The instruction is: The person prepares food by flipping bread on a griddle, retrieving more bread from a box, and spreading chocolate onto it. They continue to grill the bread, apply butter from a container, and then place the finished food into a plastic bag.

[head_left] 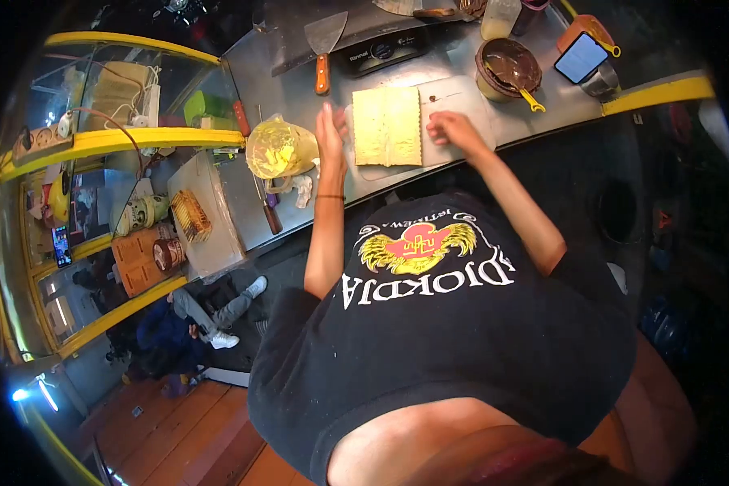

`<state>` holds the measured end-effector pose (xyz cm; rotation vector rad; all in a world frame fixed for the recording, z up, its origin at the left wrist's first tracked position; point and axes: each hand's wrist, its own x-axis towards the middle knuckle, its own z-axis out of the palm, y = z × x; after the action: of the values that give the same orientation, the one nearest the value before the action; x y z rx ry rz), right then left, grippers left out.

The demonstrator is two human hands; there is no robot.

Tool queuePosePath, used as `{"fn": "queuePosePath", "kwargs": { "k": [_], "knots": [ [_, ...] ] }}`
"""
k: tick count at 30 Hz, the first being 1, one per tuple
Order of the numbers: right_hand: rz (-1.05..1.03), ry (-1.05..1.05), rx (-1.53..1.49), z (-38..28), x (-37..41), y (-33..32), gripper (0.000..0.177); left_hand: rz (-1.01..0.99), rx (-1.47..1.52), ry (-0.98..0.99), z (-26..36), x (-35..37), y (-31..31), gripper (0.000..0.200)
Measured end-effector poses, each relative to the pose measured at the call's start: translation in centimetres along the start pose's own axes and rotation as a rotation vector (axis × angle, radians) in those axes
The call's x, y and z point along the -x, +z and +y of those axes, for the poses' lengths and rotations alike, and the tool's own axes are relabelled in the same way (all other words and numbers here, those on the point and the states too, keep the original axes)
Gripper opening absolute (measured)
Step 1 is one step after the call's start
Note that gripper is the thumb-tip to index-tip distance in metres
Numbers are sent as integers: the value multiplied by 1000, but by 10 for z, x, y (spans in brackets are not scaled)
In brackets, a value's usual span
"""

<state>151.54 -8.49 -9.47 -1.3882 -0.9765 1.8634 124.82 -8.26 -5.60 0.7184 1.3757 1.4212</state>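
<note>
A square, pale yellow slab of bread (387,127) with wavy edges and a seam down its middle lies flat on the steel counter. My left hand (330,134) is upright at its left side, fingers stretched out and holding nothing visible. At the slab's right side is my right hand (455,131), its fingers loosely bent and apart; no object shows in it. Left of my left hand stands a clear tub (282,148) with yellow spread inside. Above my right hand, a small dark blob with a thin stick (443,97) rests on the counter.
A scraper (324,69) with an orange handle lies before a Rinnai stove (385,51). A brown pot (506,71) with a yellow-handled tool and a phone (581,57) stand at right. A knife (270,212) lies at the left edge. Another person's legs (219,314) show lower left.
</note>
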Motion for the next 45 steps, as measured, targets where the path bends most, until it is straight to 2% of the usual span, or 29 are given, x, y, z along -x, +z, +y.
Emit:
{"fn": "queuePosePath", "kwargs": {
  "k": [2,6,8,9,10,12,14,15,16,18,21,22,24,26,28,29,30,32,34,36,37,38,40,42,43,45],
  "knots": [
    [55,-21,-99,16,-4,17,35,46,-266,-207,-38,3,-26,58],
    [118,35,-146,-1,-5,41,26,-17,-329,-268,-37,3,-32,52],
    [76,8,-162,-2,-12,34,26,-97,-119,-428,-33,-2,-35,51],
    [105,-65,-176,1,-16,33,28,-251,-269,-445,-29,-6,-38,52],
    [108,-80,-176,4,-19,29,28,-259,-270,-433,-33,-4,-34,52],
    [42,34,-280,-12,-3,31,29,-289,-445,29,-39,16,-14,54],
    [12,162,-347,-12,-3,29,40,-183,-150,-163,-67,11,-14,54],
    [-22,149,-333,-9,-7,28,43,-198,205,-413,-56,21,-2,55],
    [-53,137,-316,-7,-11,25,45,-260,324,-470,-55,20,-1,55],
    [-69,122,-304,-18,-2,17,48,-337,510,-469,-46,34,9,54],
    [-294,113,-530,-59,25,-5,56,-343,606,-375,-17,49,19,55],
    [-293,104,-529,-76,31,-9,56,-352,606,-370,1,52,26,55],
    [-472,-83,-436,-104,47,-13,51,-376,834,-350,31,62,35,55],
    [-419,-89,-381,-135,55,-9,44,-415,905,-360,25,53,37,57],
    [-221,-486,9,-156,51,-7,41,-600,1035,-299,39,33,49,61],
    [-59,-598,119,-161,47,-7,38,-527,981,-247,56,19,55,62],
    [-47,-608,119,-165,49,-11,38,-459,928,-193,80,2,63,63],
    [-41,-620,145,-173,60,-23,37,-500,866,-67,135,-47,71,67],
    [-6,-627,65,-165,72,-27,36,-548,554,81,208,-78,83,74],
    [-38,-524,9,-148,81,-35,36,-813,375,97,247,-130,80,80],
    [-38,-491,-14,-136,83,-38,37,-694,164,194,253,-144,95,79],
    [-39,-459,-34,-124,86,-40,37,-686,-159,234,247,-177,99,72],
    [-52,-356,-88,-111,97,-39,37,-565,-768,677,219,-194,141,64],
    [-163,-296,-258,-110,111,-30,36,-711,-1457,1027,133,-296,128,55],
    [-175,-295,-249,-114,119,-22,35,-709,-1437,1044,125,-309,135,55],
    [-200,-331,-193,-124,130,-10,33,-584,-1287,1013,125,-308,156,51]
  ]
}}
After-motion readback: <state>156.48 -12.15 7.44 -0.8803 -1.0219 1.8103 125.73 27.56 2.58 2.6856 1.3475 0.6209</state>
